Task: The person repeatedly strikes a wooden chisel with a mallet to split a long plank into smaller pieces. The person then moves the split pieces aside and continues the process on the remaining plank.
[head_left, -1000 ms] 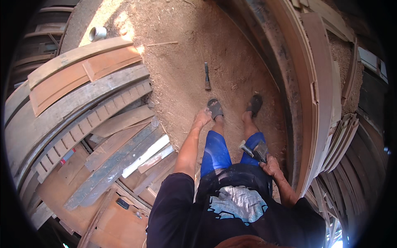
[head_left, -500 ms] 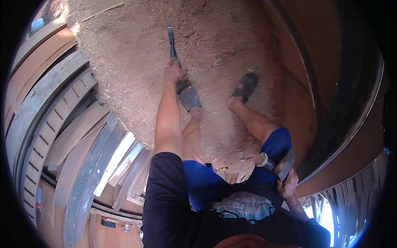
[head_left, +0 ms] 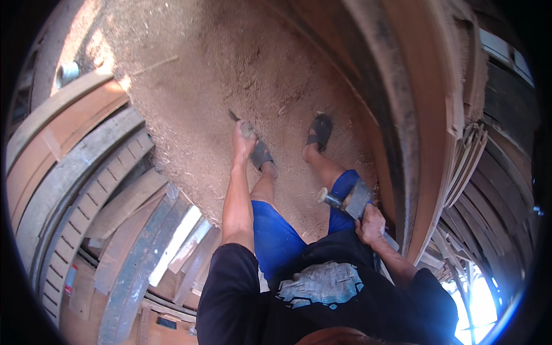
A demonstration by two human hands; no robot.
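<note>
My left hand (head_left: 244, 138) is closed around the handle of a chisel, held low over the ground beside my left foot. The chisel's narrow dark blade (head_left: 233, 115) points away from me, foreshortened here. In front of my right thigh, my right hand (head_left: 372, 221) grips a hammer-like tool (head_left: 356, 199). It has a broad grey block and a round, pale-ended stub (head_left: 325, 196) sticking out to the left. My fingers partly hide how its parts join.
Wooden boards (head_left: 75, 164) and a slatted strip (head_left: 95, 201) lie stacked on the left. Large upright planks (head_left: 428, 115) stand close on my right. Dusty ground (head_left: 201, 86) with a thin stick (head_left: 155, 65) stretches ahead. My feet wear dark sandals (head_left: 319, 131).
The view has swung right, bringing more upright planks in. The chisel has turned and looks shorter. My right hand has raised the hammer-like tool, showing more of its block.
</note>
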